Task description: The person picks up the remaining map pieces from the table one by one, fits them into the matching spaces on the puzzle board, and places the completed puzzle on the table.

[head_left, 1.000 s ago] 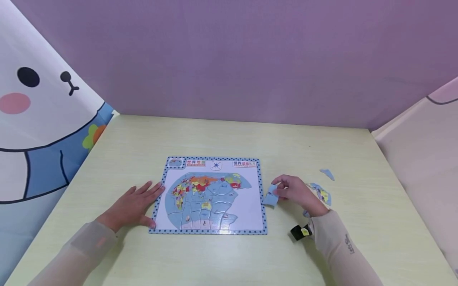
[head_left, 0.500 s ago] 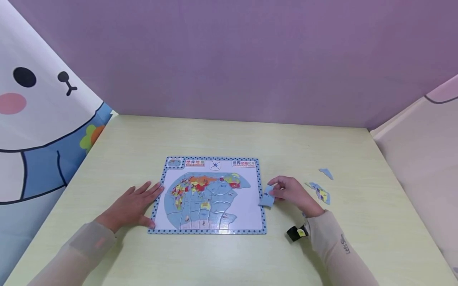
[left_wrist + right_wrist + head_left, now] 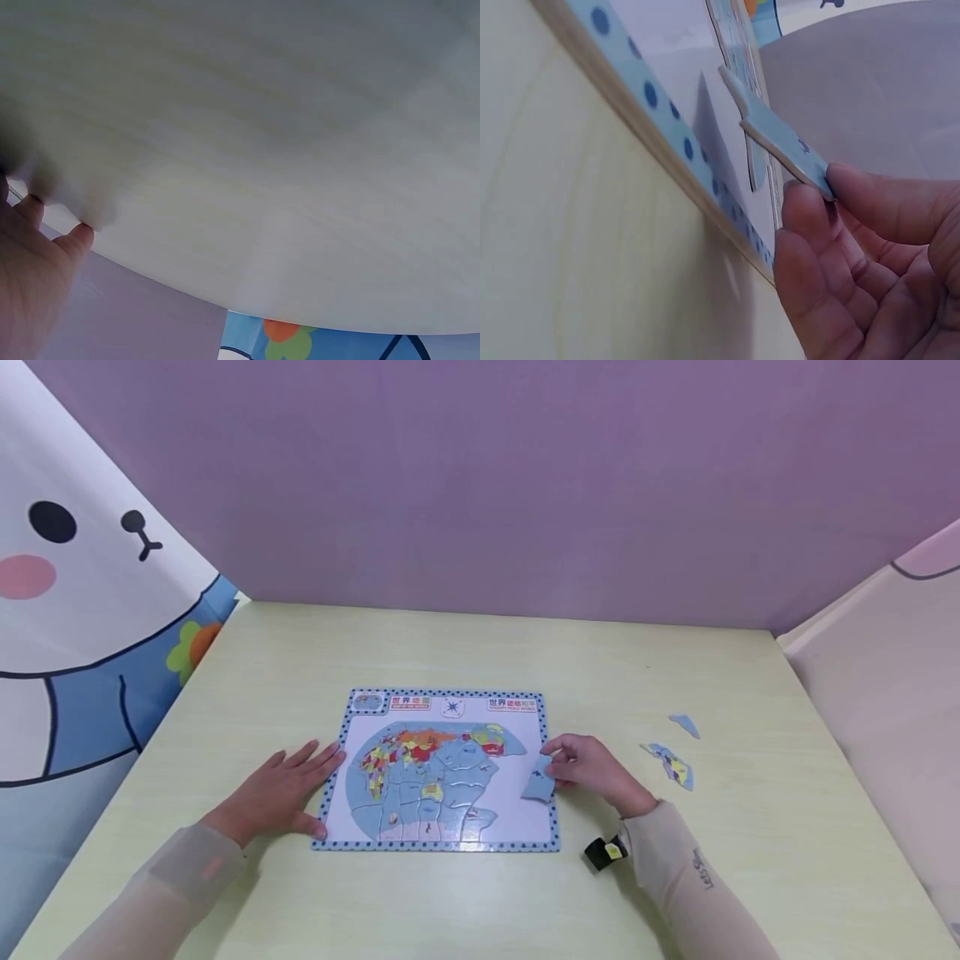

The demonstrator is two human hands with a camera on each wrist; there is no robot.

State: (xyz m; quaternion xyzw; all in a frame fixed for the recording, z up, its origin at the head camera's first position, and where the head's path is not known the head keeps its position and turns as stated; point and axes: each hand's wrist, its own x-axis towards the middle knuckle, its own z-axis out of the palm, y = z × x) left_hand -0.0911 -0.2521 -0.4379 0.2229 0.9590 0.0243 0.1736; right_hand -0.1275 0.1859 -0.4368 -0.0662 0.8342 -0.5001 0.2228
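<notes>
A world map puzzle board with a blue dotted border lies on the table, its left and middle parts covered by fitted pieces and its right part bare white. My left hand lies spread, fingertips and thumb touching the board's left edge; the left wrist view shows part of this hand. Between thumb and fingers my right hand pinches a blue puzzle piece over the board's right border. In the right wrist view, the tilted piece is held above the white area by the right hand.
To the right on the table lie a small blue puzzle piece and a blue and yellow one. A black wrist device shows by the right sleeve. A purple panel stands behind the table.
My right hand has carried the blue puzzle piece left, from beside the board to over its right border and white area. The left hand has stayed at the board's left edge.
</notes>
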